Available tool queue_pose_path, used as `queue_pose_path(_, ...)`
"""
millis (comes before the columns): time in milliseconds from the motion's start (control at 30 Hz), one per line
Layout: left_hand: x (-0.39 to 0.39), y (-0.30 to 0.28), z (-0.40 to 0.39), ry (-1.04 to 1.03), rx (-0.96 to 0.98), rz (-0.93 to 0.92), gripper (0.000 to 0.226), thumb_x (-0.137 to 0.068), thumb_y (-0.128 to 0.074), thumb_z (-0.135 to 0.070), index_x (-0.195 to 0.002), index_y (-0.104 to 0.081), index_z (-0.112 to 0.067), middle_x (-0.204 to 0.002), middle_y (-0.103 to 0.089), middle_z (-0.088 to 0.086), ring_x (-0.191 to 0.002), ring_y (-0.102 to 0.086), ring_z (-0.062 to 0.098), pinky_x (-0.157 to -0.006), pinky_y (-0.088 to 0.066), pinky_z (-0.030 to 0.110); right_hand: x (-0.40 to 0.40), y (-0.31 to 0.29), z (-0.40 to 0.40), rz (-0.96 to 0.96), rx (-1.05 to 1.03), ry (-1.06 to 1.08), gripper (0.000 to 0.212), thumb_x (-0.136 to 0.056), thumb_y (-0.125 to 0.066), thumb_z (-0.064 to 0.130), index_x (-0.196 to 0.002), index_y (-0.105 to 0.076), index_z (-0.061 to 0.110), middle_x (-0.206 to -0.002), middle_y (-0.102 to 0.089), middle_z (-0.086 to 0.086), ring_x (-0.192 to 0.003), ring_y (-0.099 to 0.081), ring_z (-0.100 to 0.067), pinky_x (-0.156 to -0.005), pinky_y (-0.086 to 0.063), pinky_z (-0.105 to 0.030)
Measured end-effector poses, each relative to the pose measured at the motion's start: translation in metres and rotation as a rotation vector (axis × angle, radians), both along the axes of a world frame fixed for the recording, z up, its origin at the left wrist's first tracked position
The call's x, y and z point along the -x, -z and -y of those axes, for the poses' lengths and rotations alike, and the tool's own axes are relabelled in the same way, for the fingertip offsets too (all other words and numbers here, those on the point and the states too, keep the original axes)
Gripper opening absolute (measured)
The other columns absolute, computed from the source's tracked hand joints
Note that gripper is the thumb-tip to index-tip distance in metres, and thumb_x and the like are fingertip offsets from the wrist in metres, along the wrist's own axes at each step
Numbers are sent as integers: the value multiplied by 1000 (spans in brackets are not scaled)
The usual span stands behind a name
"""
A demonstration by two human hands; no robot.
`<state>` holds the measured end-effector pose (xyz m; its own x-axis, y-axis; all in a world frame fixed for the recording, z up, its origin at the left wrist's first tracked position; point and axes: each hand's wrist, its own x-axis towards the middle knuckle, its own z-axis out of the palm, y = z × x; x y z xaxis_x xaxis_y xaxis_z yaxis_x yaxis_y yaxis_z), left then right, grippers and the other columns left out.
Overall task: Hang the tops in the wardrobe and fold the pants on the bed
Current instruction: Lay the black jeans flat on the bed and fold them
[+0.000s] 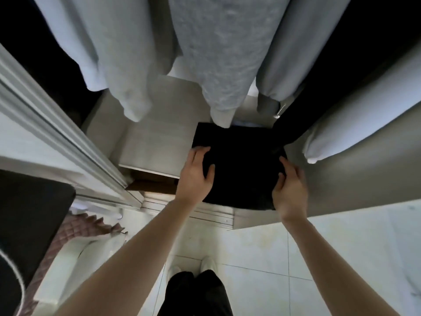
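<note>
A folded black garment [239, 165] lies partly on the wardrobe's pale inner shelf [155, 137], its near edge hanging past the shelf front. My left hand [196, 176] grips its left edge, thumb on top. At the right edge my right hand [289, 188] holds it with the fingers curled around the side. Above hang several tops: a light grey one [118, 53], a mottled grey one [218, 53] and another pale one [296, 49]. A black hanging piece [341, 71] falls to the folded garment's far right corner.
The white wardrobe door frame [57, 126] runs diagonally at the left. A grey wardrobe panel [364, 160] stands at the right. A bed corner with a dark cover [27, 213] and pink quilt [75, 226] is at lower left. Pale floor tiles [330, 258] lie below, with my legs and shoes.
</note>
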<state>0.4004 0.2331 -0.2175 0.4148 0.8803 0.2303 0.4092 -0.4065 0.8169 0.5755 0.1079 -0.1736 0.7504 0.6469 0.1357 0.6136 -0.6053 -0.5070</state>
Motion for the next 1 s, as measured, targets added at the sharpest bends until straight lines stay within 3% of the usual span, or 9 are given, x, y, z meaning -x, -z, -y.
queue_pose_path(100, -30, 22, -34, 29, -86, 35, 54, -89, -58, -16, -140, -42, -15, -140, -39, 3, -119, -51, 20, -93, -52, 35, -22, 26, -29, 141, -50, 24, 41, -94, -45, 5, -135, -50, 11, -133, -46, -14, -97, -57, -37, -72, -48, -41)
queue_pose_path(167, -50, 55, -53, 97, -6, -68, 67, -90, -58, -21, -149, -28, -24, -150, -29, 1, -128, -47, 25, -100, -49, 42, -45, 60, -45, 109, 67, 64, 40, -95, -43, 6, -134, -47, 9, -132, -44, -19, -92, -58, -44, -71, -46, -44)
queue_pose_path(233, -56, 88, -64, 140, 205, -262, 77, -91, -58, -20, -154, -13, -28, -153, -28, 6, -127, -49, 32, -103, -45, 47, -60, 94, -53, -36, 279, 56, 51, -97, -42, 15, -147, -32, 18, -132, -43, -25, -100, -56, -48, -80, -45, -45)
queue_pose_path(333, -58, 123, -61, 180, 397, -525, 72, -97, -50, -27, -156, -8, -25, -135, -48, 19, -117, -54, 40, -98, -46, 51, -67, 127, -52, -174, 492, 17, 75, -97, -45, 38, -154, 3, 26, -134, -39, -33, -116, -47, -49, -98, -38, -48)
queue_pose_path(467, -61, 135, -52, 74, 297, -454, 69, -94, -54, -27, -154, -20, -19, -127, -51, 22, -114, -52, 44, -96, -46, 54, -69, 132, -51, -205, 439, 14, 88, -91, -58, 36, -153, 4, 29, -132, -40, -32, -115, -48, -48, -98, -39, -47)
queue_pose_path(600, -58, 131, -57, 65, 354, -338, 78, -83, -70, -29, -149, -30, -19, -130, -55, 17, -119, -51, 40, -101, -44, 48, -77, 124, -52, -290, 385, 28, 88, -85, -54, 6, -152, -5, 35, -130, -45, -23, -116, -49, -42, -96, -41, -42)
queue_pose_path(767, -58, 112, -51, -19, 279, -74, 62, -81, -75, -20, -136, -47, -21, -118, -64, 7, -110, -60, 25, -95, -51, 38, -77, 116, -46, -122, 168, 99, 82, -77, -46, -4, -150, -25, 29, -124, -55, -17, -110, -54, -39, -84, -47, -39)
queue_pose_path(833, -51, 115, -49, 17, 286, -117, 62, -84, -73, -21, -140, -45, -22, -123, -62, 6, -114, -58, 25, -98, -50, 39, -69, 118, -39, -43, 299, 90, 82, -81, -49, 2, -152, -19, 30, -124, -51, -18, -109, -53, -40, -80, -47, -41)
queue_pose_path(1000, -36, 136, -36, 187, 239, -531, 68, -99, -50, -32, -156, -13, -23, -131, -47, 17, -113, -54, 37, -96, -50, 49, -60, 138, -22, 30, 563, -50, 88, -90, -49, 13, -153, 11, 21, -127, -45, -24, -112, -47, -40, -91, -42, -44)
